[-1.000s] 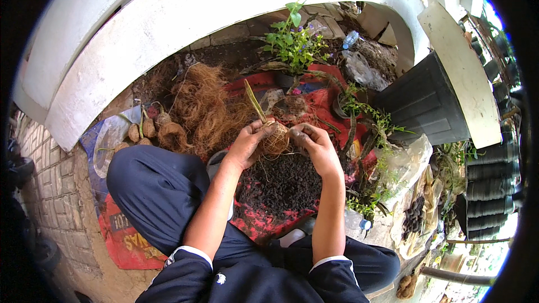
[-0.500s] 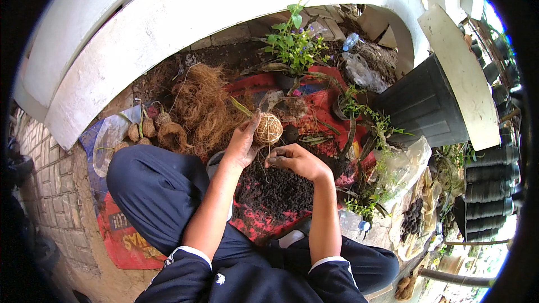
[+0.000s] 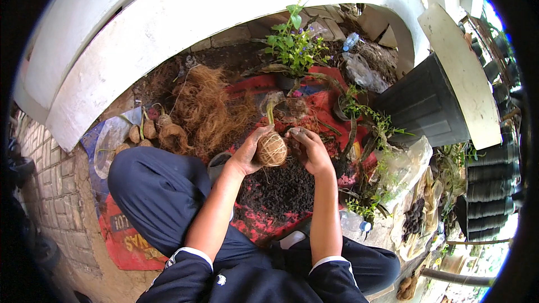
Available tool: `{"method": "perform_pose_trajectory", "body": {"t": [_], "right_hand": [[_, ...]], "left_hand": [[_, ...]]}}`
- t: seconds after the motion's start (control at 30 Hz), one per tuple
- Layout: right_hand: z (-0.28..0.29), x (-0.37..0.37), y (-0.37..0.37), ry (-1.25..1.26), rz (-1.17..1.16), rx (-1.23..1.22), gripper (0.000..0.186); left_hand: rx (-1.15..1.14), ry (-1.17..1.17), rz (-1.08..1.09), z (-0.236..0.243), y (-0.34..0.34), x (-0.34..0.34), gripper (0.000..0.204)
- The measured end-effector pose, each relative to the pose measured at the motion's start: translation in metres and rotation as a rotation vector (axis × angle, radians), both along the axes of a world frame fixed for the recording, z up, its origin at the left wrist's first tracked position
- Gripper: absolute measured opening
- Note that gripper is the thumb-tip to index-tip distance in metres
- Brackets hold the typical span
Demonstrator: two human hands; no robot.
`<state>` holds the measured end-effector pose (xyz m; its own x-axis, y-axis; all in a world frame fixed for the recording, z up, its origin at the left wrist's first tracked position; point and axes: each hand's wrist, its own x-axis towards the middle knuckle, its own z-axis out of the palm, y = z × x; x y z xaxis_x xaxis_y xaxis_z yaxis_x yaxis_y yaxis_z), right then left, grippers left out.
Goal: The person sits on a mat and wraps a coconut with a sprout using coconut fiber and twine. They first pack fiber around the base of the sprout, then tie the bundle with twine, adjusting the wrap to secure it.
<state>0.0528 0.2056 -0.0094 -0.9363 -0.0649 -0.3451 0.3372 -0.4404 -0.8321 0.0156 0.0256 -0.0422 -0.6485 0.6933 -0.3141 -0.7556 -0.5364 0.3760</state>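
Observation:
My left hand (image 3: 251, 154) is wrapped round the side of a fibre-covered ball (image 3: 273, 150), which is criss-crossed with pale string. A green shoot (image 3: 270, 113) sticks up from its top. Just right of the ball, my right hand (image 3: 309, 148) is closed in a pinch on the string, though the strand at its fingertips is hard to make out. Below both hands lies a heap of dark soil (image 3: 275, 193) on a red sheet (image 3: 255, 227).
Brown coconut fibre (image 3: 205, 106) is piled at the left, beside several sprouting bulbs (image 3: 149, 129). A flowering plant (image 3: 292, 50) stands at the back. To the right are a large black pot (image 3: 421, 106), trailing green plants (image 3: 365, 115) and a plastic bottle (image 3: 355, 223).
The ball has turned and come slightly lower, so its shoot now points upward instead of left. My right hand has risen from below the ball to beside its upper right.

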Motion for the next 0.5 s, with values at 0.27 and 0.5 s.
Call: {"method": "perform_pose_trajectory", "body": {"t": [0.27,0.5], "right_hand": [[0.038,0.007,-0.009,0.172,0.093,0.554,0.020],[0.058,0.016,-0.022,0.289,0.488,0.712,0.020]], "left_hand": [[-0.288,0.292,0.047,0.002,0.000,0.000,0.037],[-0.274,0.154,0.214,-0.004,-0.003,-0.008,0.039]]}}
